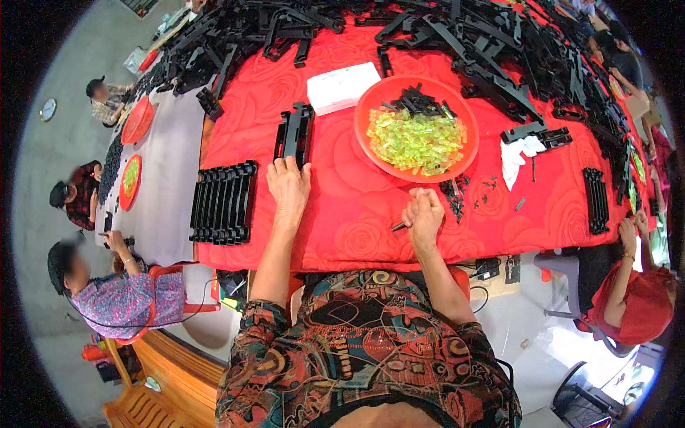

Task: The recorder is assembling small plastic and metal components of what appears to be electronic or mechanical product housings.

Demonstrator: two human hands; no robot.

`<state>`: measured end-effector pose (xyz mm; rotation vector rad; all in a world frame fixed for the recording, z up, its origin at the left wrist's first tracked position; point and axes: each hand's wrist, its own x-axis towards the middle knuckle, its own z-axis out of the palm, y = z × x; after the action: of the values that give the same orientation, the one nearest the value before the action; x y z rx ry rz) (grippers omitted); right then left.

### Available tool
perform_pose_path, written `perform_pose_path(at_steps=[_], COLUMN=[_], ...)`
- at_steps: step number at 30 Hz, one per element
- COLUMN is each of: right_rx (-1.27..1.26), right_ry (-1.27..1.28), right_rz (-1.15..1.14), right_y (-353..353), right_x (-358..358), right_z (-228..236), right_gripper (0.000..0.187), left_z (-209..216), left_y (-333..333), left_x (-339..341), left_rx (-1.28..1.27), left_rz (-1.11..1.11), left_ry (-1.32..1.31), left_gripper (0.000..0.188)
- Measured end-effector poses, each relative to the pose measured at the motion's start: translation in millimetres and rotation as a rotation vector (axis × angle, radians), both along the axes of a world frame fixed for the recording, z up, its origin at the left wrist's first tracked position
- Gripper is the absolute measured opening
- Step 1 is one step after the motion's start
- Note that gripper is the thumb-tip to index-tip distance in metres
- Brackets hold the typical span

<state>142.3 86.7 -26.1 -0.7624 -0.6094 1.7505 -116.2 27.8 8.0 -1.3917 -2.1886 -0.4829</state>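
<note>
My left hand (pixel 290 187) has its fingers closed over the near end of a long black plastic part (pixel 294 134) lying on the red cloth. My right hand (pixel 424 215) is closed just in front of the red bowl (pixel 362 146). A short dark stick-like tool (pixel 398 227) pokes out of its left side; the rest is hidden in the fingers. In the bowl lie many clear yellow-green small pieces (pixel 417 143) and a heap of small black pieces (pixel 421 102). Left of my left hand, several black parts (pixel 223 202) stand side by side in a row.
Large piles of black parts (pixel 492 43) cover the far side of the table. A white block-shaped stack (pixel 344 87) sits behind the bowl. Small black bits (pixel 457 196), a crumpled white tissue (pixel 515 158) and another row of black parts (pixel 596 201) lie rightward. People work at both sides.
</note>
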Motion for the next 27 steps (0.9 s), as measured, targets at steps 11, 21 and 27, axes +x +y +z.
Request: perform_pose_path(at_steps=[11,21,27], right_rx=[-0.005,0.018,0.024], right_ry=[-0.04,-0.05,-0.059], right_rz=[0.015,0.031,0.028], right_y=[1,2,1], right_x=[1,3,3], right_z=[1,-2,-1], right_gripper=[0.017,0.019,0.019], left_z=[-10,21,9], left_y=[-13,-82,-74], left_x=[6,37,37], left_rx=[0.02,-0.094,-0.058], left_rz=[-0.023,-0.068,-0.093], left_ry=[-0.239,-0.725,-0.477], left_gripper=[0.032,0.036,0.039])
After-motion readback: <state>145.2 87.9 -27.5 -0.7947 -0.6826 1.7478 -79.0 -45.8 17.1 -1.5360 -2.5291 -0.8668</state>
